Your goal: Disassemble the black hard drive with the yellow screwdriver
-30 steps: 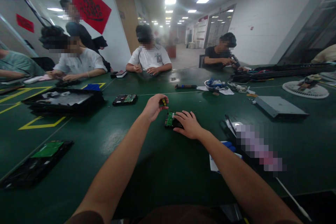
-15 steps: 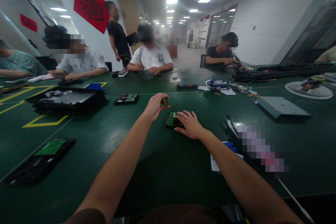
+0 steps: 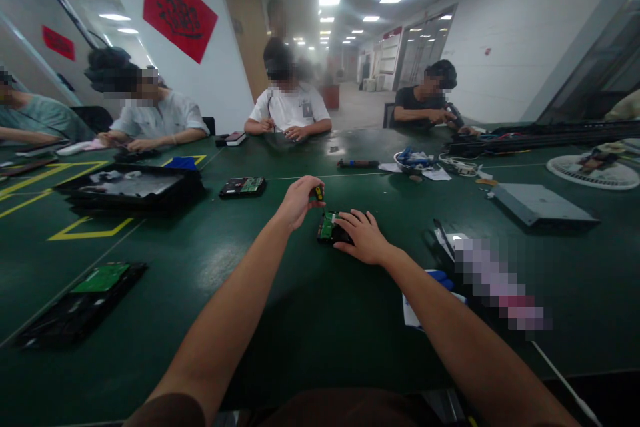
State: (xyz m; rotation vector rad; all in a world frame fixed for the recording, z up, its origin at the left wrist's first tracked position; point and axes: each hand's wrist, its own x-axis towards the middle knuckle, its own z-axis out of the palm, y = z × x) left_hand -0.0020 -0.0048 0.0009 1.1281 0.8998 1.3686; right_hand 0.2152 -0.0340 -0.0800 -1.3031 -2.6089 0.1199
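A small black drive with a green circuit board (image 3: pixel 327 227) lies on the green table (image 3: pixel 310 320) in front of me. My right hand (image 3: pixel 363 237) rests on its right side, fingers curled over it and pressing it down. My left hand (image 3: pixel 299 199) hovers just above and left of the drive, pinched round a small screwdriver with a yellow and black handle (image 3: pixel 318 193) that points down toward the board.
A second drive (image 3: pixel 243 187) lies further back, a black tray (image 3: pixel 127 188) to the left, a dark board with a green panel (image 3: pixel 85 300) at near left. A grey flat case (image 3: pixel 543 203), cables and a bowl (image 3: pixel 413 161) sit on the right. Several people sit around the table.
My hands have barely shifted on the drive. The standing person behind the far seats has walked from left toward the middle.
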